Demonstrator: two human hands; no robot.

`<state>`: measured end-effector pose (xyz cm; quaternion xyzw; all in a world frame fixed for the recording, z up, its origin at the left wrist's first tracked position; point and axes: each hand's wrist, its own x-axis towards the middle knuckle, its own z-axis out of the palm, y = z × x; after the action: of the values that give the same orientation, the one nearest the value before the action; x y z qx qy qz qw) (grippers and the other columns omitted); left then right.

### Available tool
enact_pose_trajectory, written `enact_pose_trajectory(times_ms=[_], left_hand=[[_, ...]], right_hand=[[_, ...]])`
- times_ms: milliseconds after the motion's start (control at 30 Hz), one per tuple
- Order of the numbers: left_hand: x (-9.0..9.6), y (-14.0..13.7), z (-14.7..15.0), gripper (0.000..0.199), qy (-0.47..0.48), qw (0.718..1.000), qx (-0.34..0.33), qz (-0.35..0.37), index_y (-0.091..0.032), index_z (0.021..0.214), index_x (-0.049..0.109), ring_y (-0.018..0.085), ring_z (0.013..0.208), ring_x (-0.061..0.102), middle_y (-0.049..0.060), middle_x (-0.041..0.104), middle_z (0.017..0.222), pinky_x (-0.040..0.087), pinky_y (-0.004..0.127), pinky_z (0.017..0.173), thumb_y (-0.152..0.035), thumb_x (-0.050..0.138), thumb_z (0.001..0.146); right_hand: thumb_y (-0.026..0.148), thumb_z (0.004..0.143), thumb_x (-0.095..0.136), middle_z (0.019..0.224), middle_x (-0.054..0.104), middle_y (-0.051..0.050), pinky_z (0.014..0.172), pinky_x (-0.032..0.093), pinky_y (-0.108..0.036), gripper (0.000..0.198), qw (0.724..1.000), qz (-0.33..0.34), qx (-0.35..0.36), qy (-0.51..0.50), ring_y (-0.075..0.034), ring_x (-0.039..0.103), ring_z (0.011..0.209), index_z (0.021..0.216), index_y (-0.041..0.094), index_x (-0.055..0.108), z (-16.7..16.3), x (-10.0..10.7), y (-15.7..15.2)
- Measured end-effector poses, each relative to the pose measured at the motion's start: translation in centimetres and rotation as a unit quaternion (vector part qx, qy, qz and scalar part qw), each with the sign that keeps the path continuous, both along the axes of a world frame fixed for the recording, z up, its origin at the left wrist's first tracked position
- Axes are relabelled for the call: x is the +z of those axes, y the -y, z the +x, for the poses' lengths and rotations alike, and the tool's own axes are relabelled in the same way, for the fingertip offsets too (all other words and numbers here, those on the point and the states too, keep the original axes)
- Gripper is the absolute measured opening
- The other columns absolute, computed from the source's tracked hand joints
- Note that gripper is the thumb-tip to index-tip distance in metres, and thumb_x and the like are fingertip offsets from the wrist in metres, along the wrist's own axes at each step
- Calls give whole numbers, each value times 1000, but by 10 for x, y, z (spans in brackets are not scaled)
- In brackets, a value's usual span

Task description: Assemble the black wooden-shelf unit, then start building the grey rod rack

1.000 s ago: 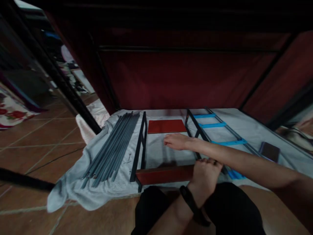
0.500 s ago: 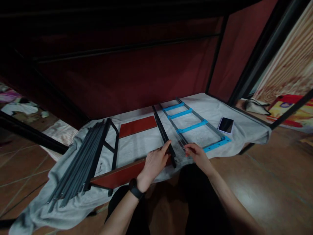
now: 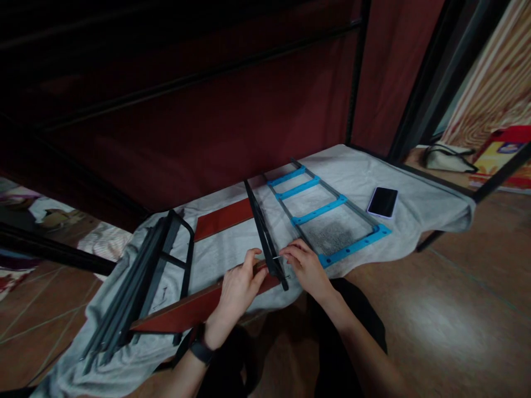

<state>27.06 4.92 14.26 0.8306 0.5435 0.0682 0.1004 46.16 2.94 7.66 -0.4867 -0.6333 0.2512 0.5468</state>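
Note:
My left hand (image 3: 239, 288), with a dark watch on its wrist, grips the near red-brown board (image 3: 182, 314) close to its right end. Its thumb and forefinger point at the black metal side frame (image 3: 265, 243), which stands against that end. My right hand (image 3: 306, 272) is closed, pinching a thin metal piece (image 3: 277, 257) whose tip meets the frame; whether it is a screw or a hex key I cannot tell. At the board's left end is another black frame (image 3: 188, 260). A second red-brown board (image 3: 222, 219) lies farther back.
Grey metal tubes (image 3: 124, 298) lie in a bundle at the left on a grey cloth (image 3: 224, 251). Right of my hands are a grey frame with blue crosspieces (image 3: 357, 245) and a phone (image 3: 382, 202). A dark red panel (image 3: 207, 143) rises behind.
My left hand has come off the top of the black frame and moved left onto the board. The right hand has brought the thin metal piece left to the frame, which now leans more.

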Motion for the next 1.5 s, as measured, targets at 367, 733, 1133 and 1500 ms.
enact_pose_trajectory(times_ms=[367,733,1133,1500], left_hand=[[8,-9,3,32,26,999,-3,-44,-30,123,68,23,111,69,-1,73,122,51,30,90,-34,52,95],[7,-5,1,60,-7,1000,-12,-24,-37,152,37,19,96,73,-3,77,106,53,28,83,-29,52,94],[8,-5,3,53,-31,999,-34,-10,-42,146,47,20,99,73,-5,74,119,54,28,84,-27,51,95],[6,-3,3,54,-18,999,5,-25,-32,149,41,21,95,73,-1,77,105,52,30,81,-29,50,95]], right_hand=[[18,97,48,94,60,-5,76,52,-31,24,1000,-9,-5,-24,-17,62,85,98,24,72,4,-3,1],[20,97,50,95,61,-5,75,53,-30,23,999,-19,-19,-36,-17,62,82,99,25,72,-2,-6,2],[20,97,51,98,62,-5,79,53,-30,22,998,-19,-40,-45,-18,63,89,100,25,72,-4,-10,4],[19,98,47,99,62,-6,83,55,-31,26,1000,9,-8,-7,-18,63,94,102,26,72,-13,0,5]])
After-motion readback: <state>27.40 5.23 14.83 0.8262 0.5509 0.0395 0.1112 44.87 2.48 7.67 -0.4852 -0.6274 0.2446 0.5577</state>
